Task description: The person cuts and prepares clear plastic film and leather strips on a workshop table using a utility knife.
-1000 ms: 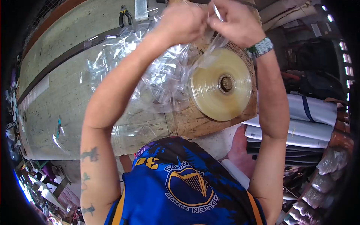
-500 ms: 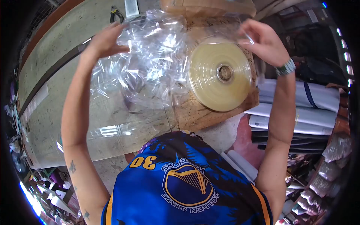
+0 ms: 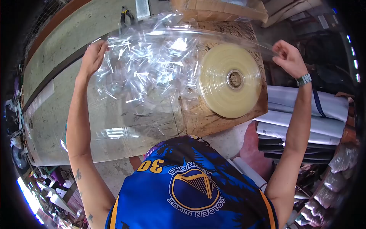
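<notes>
A strip of clear plastic film (image 3: 213, 35) is stretched across the table between my two hands. At its left end my left hand (image 3: 95, 55) is closed on the film, over the table's dark strip. My right hand (image 3: 288, 56) pinches the other end, beyond the upper right side of the roll. Below the stretched strip lies a crumpled heap of clear plastic film (image 3: 152, 68). The large yellowish roll (image 3: 217, 84) rests flat on a brown board, just right of the heap.
Pliers (image 3: 126, 16) and a metal bar (image 3: 143, 8) lie at the table's far side. An open cardboard box (image 3: 225, 11) stands behind the roll. Silvery rolls (image 3: 305, 103) are stacked at the right. Bare table (image 3: 57, 118) shows at left.
My hands have moved farther apart, my left hand lower and to the left, my right hand lower and to the right. The film now spans between them. The view has shifted slightly.
</notes>
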A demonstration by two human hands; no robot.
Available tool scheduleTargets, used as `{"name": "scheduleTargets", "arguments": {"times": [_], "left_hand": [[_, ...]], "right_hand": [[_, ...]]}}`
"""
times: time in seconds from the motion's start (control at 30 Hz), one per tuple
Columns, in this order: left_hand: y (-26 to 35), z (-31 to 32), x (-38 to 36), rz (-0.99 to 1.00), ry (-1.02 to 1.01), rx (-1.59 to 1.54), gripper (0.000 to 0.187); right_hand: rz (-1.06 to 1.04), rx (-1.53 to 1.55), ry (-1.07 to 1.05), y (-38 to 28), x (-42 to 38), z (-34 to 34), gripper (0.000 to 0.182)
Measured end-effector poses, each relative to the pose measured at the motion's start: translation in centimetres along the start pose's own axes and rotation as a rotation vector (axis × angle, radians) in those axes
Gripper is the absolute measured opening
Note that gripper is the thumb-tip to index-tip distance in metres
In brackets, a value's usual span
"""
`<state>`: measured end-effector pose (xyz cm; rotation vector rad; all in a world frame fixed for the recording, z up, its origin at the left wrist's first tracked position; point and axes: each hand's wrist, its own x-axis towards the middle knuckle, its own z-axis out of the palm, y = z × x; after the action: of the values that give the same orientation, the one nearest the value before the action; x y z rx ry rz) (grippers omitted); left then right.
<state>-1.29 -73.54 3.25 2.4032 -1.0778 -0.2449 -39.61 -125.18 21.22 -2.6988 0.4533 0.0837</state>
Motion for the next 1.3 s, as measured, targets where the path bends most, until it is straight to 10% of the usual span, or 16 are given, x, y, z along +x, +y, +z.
{"name": "scheduleTargets", "arguments": {"times": [0.17, 0.33, 0.43, 0.6, 0.67, 0.8, 0.87, 0.93, 1.03, 1.1, 1.23, 1.3], "left_hand": [[10.2, 1.7, 0.3, 0.161, 0.097, 0.217, 0.092], [28.7, 5.1, 2.4, 0.588, 0.274, -0.053, 0.070], [29.1, 1.1, 5.1, 0.319, -0.198, 0.042, 0.047], [17.4, -7.0, 4.9, 0.522, 0.119, -0.383, 0.047], [14.2, -10.0, 4.1, 0.103, 0.196, -0.397, 0.047], [4.2, -12.2, 3.5, -0.040, 0.020, -0.333, 0.044], [1.5, -8.5, 2.5, -0.169, -0.221, 0.017, 0.039], [6.9, -3.8, 0.0, -0.193, -0.273, 0.414, 0.068], [18.0, 2.7, 0.1, 0.512, 0.192, -0.155, 0.096], [26.8, 3.9, -0.7, 0.579, 0.214, -0.320, 0.103], [29.5, -0.4, 2.0, 0.373, -0.265, -0.047, 0.055], [26.0, -3.2, 1.6, 0.353, 0.028, -0.193, 0.038]], "right_hand": [[-0.199, 0.085, -0.014, -7.8, 2.1, 2.2, 0.014], [-0.545, 0.057, 0.005, -15.7, 6.6, 5.5, 0.017], [-0.320, 0.325, -0.217, -14.4, 7.0, 5.2, 0.027], [-0.065, 0.610, -0.931, -9.2, 4.4, 5.2, 0.048], [0.023, 0.577, -1.044, -7.8, 2.5, 7.4, 0.041], [-0.198, 0.215, -0.820, -4.5, -0.1, 6.0, 0.018], [0.021, 0.376, -0.697, -3.0, -0.9, 2.8, 0.018], [-0.014, 0.446, -0.539, -5.2, -1.1, 0.5, 0.020], [-0.053, 0.455, -0.494, -11.6, 0.8, 1.3, 0.025], [-0.088, 0.464, -0.570, -15.7, 2.9, 2.7, 0.028], [-0.030, 0.665, -0.561, -16.2, 3.2, 2.0, 0.037], [-0.032, 0.631, -0.563, -13.7, 2.3, 0.6, 0.042]]}}
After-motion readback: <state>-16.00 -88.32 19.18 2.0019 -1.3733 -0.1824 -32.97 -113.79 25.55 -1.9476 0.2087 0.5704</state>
